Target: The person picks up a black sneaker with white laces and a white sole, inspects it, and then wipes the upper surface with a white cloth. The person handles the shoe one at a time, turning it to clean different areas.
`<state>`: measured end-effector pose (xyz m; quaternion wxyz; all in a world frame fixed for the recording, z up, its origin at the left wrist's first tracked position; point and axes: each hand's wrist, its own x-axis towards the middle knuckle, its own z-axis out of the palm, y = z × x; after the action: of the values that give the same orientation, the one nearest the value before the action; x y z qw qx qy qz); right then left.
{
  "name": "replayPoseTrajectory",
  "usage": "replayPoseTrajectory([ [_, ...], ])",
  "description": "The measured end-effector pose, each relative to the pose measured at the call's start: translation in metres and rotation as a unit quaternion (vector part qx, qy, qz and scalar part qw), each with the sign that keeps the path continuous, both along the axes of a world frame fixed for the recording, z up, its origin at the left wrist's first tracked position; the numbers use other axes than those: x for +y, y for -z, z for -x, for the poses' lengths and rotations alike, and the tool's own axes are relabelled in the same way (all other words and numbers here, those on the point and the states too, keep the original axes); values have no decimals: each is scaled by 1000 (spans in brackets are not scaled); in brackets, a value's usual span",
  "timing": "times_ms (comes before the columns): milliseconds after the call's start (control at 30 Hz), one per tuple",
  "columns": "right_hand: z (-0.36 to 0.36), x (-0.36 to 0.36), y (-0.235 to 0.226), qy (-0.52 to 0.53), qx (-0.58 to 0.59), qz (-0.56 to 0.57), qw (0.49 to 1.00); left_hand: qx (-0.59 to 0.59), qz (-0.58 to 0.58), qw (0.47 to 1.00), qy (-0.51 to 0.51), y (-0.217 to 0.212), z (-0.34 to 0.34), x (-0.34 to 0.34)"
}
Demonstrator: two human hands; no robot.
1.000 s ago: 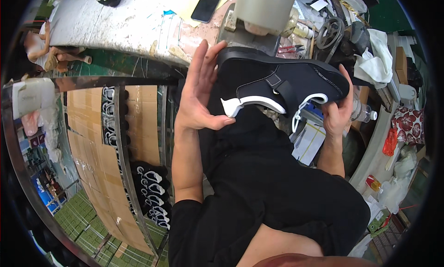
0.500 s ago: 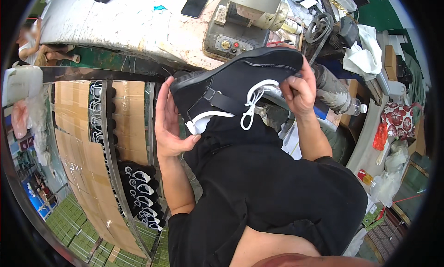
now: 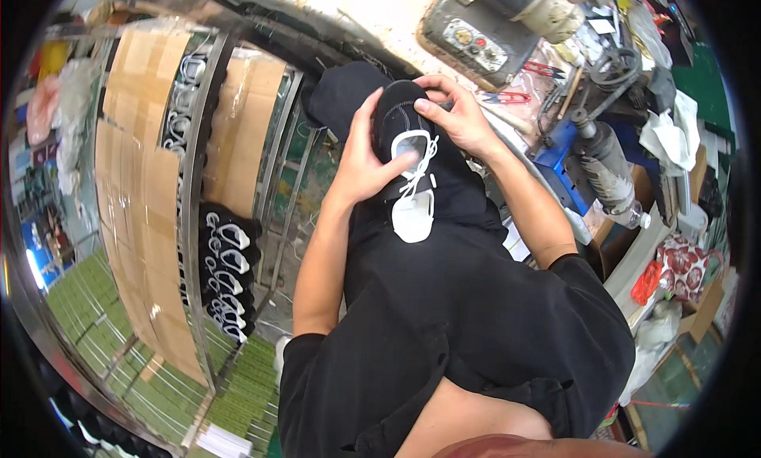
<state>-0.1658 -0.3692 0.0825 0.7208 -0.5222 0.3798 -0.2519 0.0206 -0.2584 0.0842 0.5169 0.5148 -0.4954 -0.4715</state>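
Note:
A black shoe (image 3: 399, 115) with white laces and white lining lies over my lap, its toe pointing away from me and its opening facing up. Along its left side is my left hand (image 3: 361, 163), fingers near the toe and the thumb across the laced front. My right hand (image 3: 462, 118) grips the toe from the right, with the thumb on top and the other fingers curled around the far side. The sole is hidden underneath. Both hands are closed on the shoe.
A machine with a control box (image 3: 468, 39) stands on the bench ahead. Red-handled snips (image 3: 506, 98) and tangled tools lie to its right. At left is a metal rack (image 3: 208, 141) with cardboard (image 3: 143, 212) and several black shoes (image 3: 226, 272). A plastic bottle (image 3: 630, 218) lies at right.
The shoe, held sideways between both hands before, is turned toe-away and lowered toward my lap. Both hands have come together near the toe. The view has shifted, with the bench machine now farther right.

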Motion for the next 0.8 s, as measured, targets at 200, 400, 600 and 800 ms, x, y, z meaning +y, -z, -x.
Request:
replayPoseTrajectory([
  [200,19,6,0,126,179,-62,974,-177,-110,977,45,-22,-22,-24],
  [400,73,52,14,30,162,12,986,-207,-151,945,204,10,7,19],
  [600,87,91,3,67,180,133,972,-90,-194,970,112,15,18,38],
  [800,53,99,-17,-80,211,430,874,-167,-109,972,127,20,23,41],
])
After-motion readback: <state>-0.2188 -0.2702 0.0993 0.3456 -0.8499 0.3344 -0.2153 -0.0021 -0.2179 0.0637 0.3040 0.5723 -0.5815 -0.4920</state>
